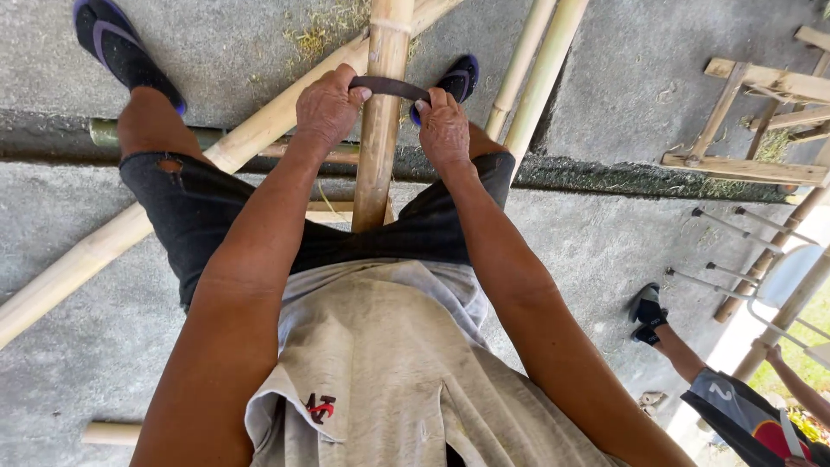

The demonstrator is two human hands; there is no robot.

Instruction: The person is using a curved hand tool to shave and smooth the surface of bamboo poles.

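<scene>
Gripping dark blade (389, 86) at both ends, left hand (327, 108) and right hand (444, 128) closed tight; blade laid across upright bamboo pole (380, 130) between knees. Seemingly mid-scrape: shavings (324, 30) already on concrete (622, 95), pole below blade probably unworked.

The person wears a light grey cotton shirt (389, 363) with a small red-and-black emblem on its hem, dark, worn shorts (199, 216) with a small hole at one knee, purple-strapped black flip-flop sandals (121, 47), and bare forearms
</scene>
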